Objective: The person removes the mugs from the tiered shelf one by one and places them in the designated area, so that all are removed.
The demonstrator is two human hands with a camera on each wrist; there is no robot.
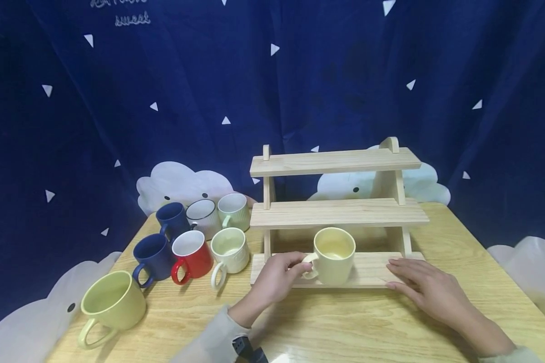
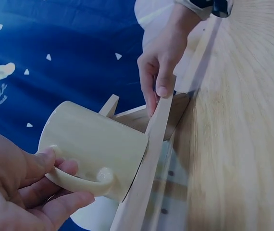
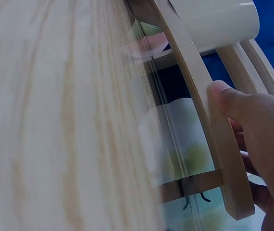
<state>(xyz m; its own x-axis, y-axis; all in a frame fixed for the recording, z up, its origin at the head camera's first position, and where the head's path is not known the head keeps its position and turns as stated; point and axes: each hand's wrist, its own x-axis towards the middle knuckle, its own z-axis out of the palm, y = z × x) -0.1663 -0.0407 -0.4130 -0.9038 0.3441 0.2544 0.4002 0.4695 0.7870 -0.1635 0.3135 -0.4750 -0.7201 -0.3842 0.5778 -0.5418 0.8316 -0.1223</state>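
A pale yellow mug [image 1: 334, 257] stands upright on the lowest board [image 1: 372, 269] of a three-tier wooden shelf, left of that board's middle. My left hand [image 1: 277, 277] pinches the mug's handle, which points left; the left wrist view shows thumb and fingers around the handle [image 2: 79, 184]. At the right end of the same board rests my right hand [image 1: 431, 292], its fingers extended over the top. Its thumb [image 3: 222, 91] touches the board's front edge in the right wrist view. Nothing else is on the shelf's boards.
Left of the shelf stand several mugs: two blue [image 1: 154, 256], [image 1: 172, 220], a red one [image 1: 193, 254], a cream one [image 1: 230, 249], a dark-rimmed white one [image 1: 203, 218] and a pale green one [image 1: 234, 212]. A large yellow-green mug [image 1: 113, 301] sits nearest. A blue curtain [image 1: 200, 80] hangs behind.
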